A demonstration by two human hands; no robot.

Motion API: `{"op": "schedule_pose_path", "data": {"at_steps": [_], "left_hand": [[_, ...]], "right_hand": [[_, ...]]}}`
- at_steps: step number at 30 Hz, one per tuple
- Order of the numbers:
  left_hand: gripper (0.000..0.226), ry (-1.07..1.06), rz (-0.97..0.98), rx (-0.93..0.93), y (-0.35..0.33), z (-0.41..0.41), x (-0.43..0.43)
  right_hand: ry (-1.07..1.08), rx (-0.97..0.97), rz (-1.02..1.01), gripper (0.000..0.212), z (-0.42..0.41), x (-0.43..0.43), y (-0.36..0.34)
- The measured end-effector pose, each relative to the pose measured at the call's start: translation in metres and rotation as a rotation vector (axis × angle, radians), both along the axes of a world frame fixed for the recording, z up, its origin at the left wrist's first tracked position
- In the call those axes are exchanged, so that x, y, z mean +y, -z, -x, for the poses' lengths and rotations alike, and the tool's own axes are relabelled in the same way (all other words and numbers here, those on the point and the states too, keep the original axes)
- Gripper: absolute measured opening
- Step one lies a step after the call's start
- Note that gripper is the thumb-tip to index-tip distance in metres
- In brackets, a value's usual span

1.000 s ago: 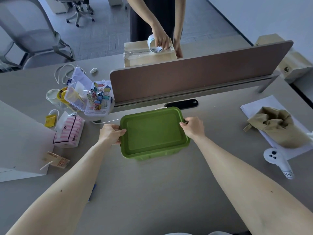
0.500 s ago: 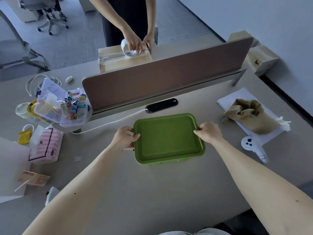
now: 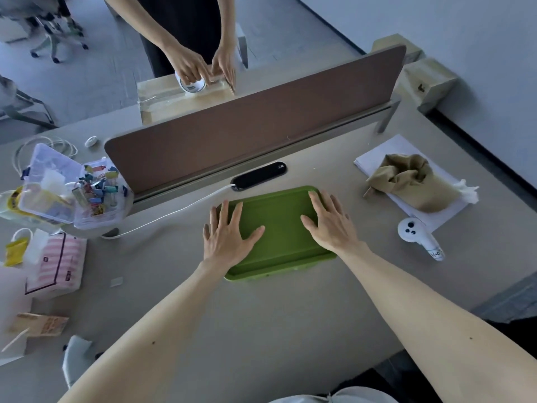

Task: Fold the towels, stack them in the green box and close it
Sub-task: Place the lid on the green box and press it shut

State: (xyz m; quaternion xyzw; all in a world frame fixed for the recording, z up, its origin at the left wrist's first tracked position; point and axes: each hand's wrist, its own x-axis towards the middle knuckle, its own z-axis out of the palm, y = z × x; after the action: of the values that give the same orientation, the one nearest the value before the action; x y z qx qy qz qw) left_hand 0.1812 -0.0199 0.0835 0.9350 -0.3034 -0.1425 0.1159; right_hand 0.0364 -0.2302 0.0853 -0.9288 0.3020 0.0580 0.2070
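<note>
The fingers of the left hand and those of the right hand are spread apart and laid flat on the lid of the green box, clamped on nothing. Half a second ago the lid's short edges were pinched from the sides; now it is pressed from above, so closing is judged nearly done. The box rests mid-worktop, near a black socket strip. The towels are hidden inside, if there; a tan cloth lies apart to the right.
</note>
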Motion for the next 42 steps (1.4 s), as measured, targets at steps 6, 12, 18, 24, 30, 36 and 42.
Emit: {"op": "schedule_pose_path", "data": {"at_steps": [6, 12, 18, 24, 30, 36, 42], "left_hand": [[0.092, -0.002, 0.008, -0.095, 0.005, 0.003, 0.003], [0.09, -0.031, 0.032, -0.073, 0.006, 0.004, 0.002], [0.091, -0.015, -0.018, -0.096, 0.004, 0.005, 0.001], [0.128, 0.167, -0.105, 0.046, -0.014, 0.007, 0.01], [0.148, 0.292, -0.254, 0.092, -0.024, -0.005, 0.009], [0.154, 0.345, -0.331, 0.092, -0.023, -0.011, 0.0], [0.156, 0.323, -0.338, 0.158, -0.022, -0.011, -0.002]], "right_hand": [[-0.069, -0.003, 0.061, 0.07, -0.013, 0.0, 0.009], [-0.047, -0.054, 0.047, 0.072, -0.013, -0.002, 0.016], [-0.05, -0.033, 0.086, 0.073, -0.014, 0.0, 0.014], [-0.245, 0.061, 0.009, 0.114, 0.001, -0.003, -0.004], [-0.412, 0.228, 0.049, 0.146, -0.002, -0.007, -0.012], [-0.486, 0.33, 0.051, 0.153, -0.021, -0.004, -0.018], [-0.46, 0.337, 0.007, 0.152, -0.02, -0.004, -0.018]]}}
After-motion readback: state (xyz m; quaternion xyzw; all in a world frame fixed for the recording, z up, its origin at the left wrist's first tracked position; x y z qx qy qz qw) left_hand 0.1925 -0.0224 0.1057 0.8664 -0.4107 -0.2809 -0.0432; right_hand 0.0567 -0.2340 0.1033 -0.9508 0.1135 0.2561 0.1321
